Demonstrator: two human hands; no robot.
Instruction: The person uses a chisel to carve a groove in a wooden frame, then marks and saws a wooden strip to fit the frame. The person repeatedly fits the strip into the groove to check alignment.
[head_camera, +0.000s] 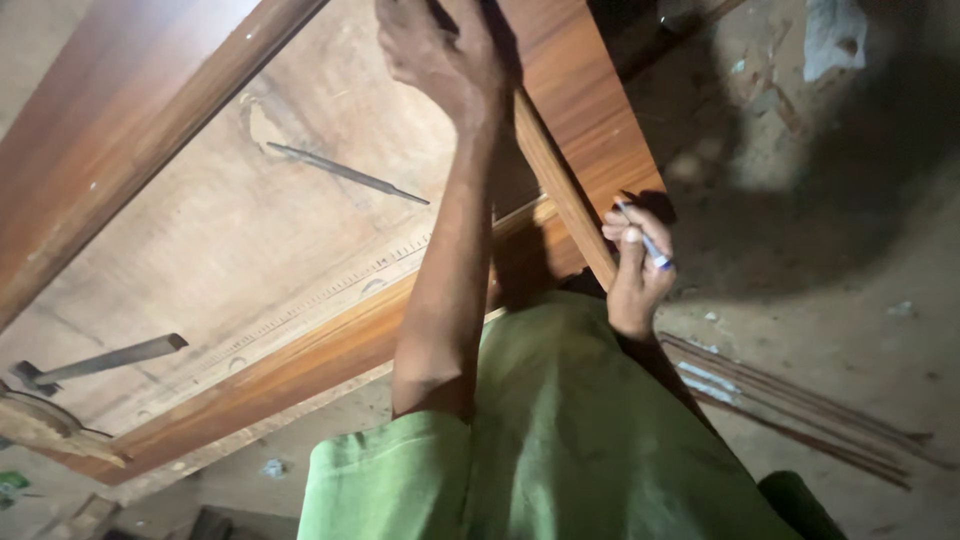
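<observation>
Dusty floor (830, 300) lies beneath; left hand (440, 55) presses the wooden strip (560, 190), which runs lengthwise toward the right hand (635, 270), its grip pinching a pen (648, 245).

A carpentry workshop is shown, rough and dimly lit. A large wooden surface (250, 240) of brown board is seen, edged with darker laminated strips, and a long ruler (310, 300) is laid along it. A thin metal file (345, 172) is left lying on the bare board, and a flat metal tool (110, 358), perhaps a chisel, is seen near the left edge, where the view is dark. The dusty concrete floor (850, 300) is littered with scraps, and thin wooden strips (800, 420) are laid on it.
</observation>
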